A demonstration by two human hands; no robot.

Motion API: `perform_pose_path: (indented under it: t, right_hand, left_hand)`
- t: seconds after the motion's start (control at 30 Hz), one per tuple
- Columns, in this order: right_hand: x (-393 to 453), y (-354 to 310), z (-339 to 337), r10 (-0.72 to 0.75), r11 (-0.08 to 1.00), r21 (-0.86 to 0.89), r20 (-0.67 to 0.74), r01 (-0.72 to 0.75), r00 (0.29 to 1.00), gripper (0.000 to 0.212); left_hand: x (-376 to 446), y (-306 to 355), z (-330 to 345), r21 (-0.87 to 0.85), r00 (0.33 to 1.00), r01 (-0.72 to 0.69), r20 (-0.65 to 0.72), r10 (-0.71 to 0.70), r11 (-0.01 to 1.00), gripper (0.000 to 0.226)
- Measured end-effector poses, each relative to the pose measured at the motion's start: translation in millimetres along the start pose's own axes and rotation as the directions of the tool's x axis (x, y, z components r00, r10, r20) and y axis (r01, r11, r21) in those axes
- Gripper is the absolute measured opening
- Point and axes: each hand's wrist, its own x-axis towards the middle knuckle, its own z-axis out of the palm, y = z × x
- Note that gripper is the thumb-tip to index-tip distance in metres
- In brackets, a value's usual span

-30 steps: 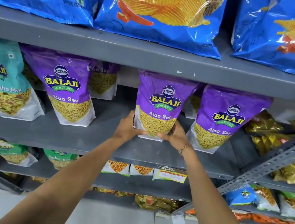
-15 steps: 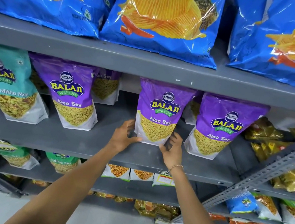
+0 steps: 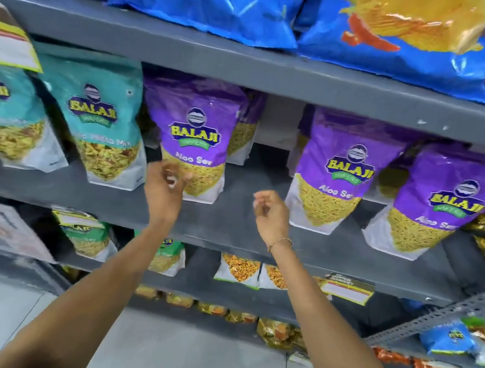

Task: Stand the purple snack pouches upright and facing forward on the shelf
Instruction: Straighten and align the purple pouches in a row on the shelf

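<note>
While both hands hang empty with loosely curled fingers, left hand (image 3: 165,191) before the left pouch (image 3: 196,140) near the shelf (image 3: 229,225) front edge, right hand (image 3: 271,216) beside it, best grip its sides low and square it forward.

Both arms raised, left hand (image 3: 164,190) and right hand (image 3: 271,214) empty, fingers loosely curled

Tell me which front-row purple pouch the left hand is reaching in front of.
The leftmost purple pouch, next to the teal pouch. The left hand overlaps its lower corner; the other two purple pouches stand right of the right hand.
</note>
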Motion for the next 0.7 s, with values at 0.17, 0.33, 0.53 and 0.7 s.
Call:
perform_pose_path:
  t: [0.17, 0.33, 0.53, 0.7]
  right_hand:
    - [24, -28, 46, 0.076, 0.994, 0.052, 0.288, -0.095, 0.955, 0.059]
    - [34, -37, 70, 0.099, 0.994, -0.007, 0.4, -0.105, 0.911, 0.075]
    - [34, -35, 70, 0.096, 0.995, -0.03, 0.271, -0.091, 0.958, 0.069]
    - [33, -27, 50, 0.108, 0.994, -0.016, 0.201, -0.107, 0.974, 0.063]
  left_hand:
    - [33, -7, -18, -0.047, 0.948, 0.005, 0.317, 0.01, 0.999, 0.077]
    - [45, -13, -22, 0.096, 0.885, 0.029, 0.459, -0.071, 0.995, 0.098]
    - [53, -22, -16, 0.2, 0.884, 0.073, 0.44, -0.156, 0.977, 0.094]
    - [42, -19, 1, 0.133, 0.88, 0.067, 0.458, -0.121, 0.989, 0.093]
